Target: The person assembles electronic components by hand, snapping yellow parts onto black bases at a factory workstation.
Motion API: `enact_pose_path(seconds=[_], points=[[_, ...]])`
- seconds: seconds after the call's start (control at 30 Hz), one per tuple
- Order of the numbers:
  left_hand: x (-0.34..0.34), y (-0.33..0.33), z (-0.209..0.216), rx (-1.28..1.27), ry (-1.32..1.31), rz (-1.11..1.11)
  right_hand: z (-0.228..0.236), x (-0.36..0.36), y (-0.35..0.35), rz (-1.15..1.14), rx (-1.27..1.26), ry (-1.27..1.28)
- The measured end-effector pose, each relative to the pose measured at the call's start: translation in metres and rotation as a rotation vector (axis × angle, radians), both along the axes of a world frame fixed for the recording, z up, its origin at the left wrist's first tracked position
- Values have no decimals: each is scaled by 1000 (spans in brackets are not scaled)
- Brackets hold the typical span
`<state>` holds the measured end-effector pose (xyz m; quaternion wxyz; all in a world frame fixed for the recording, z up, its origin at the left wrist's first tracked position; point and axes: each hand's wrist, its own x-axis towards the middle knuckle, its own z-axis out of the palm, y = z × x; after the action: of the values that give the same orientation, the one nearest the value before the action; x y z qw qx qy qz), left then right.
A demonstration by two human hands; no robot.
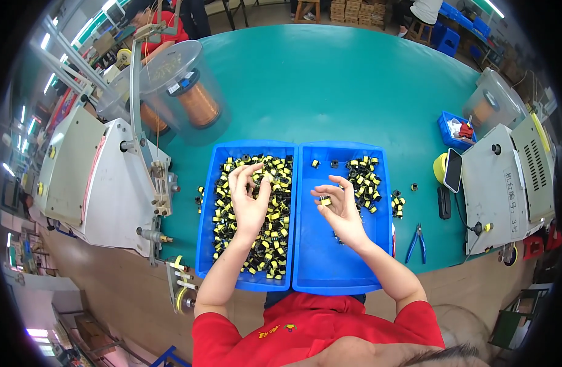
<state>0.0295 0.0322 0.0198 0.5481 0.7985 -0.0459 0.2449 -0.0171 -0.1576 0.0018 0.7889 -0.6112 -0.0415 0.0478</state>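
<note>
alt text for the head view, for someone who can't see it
A person's right hand holds a small black-and-yellow part over a blue tray partly filled with similar parts, while the left hand is above a fuller blue tray beside it. Both trays sit on a green table, with one pale machine to the left and another to the right.

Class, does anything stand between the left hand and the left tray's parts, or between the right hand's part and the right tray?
Nothing visible does. The left hand is over the uncovered left tray and its heaped parts; the right hand holds a yellow-and-black part above the right tray, also uncovered.
</note>
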Motion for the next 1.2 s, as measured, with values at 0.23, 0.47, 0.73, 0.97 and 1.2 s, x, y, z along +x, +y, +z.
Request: enact_pose_path(seconds=[0.23,0.47,0.73,0.97,1.2], points=[[-25,-23,-17,-414,505,-681,-4,-4,5,-97,-275,-460],[-32,-31,-23,-492,418,-748,-8,-5,5,-115,-497,-742],[-27,-19,-30,-1066,858,-1039,5,-7,3,-169,-619,-689],[-23,-17,-14,-1049,879,-1068,1,-5,1,-147,-617,-721],[1,6,-4,-2,283,-274,29,1,-24,-205,-711,-485]])
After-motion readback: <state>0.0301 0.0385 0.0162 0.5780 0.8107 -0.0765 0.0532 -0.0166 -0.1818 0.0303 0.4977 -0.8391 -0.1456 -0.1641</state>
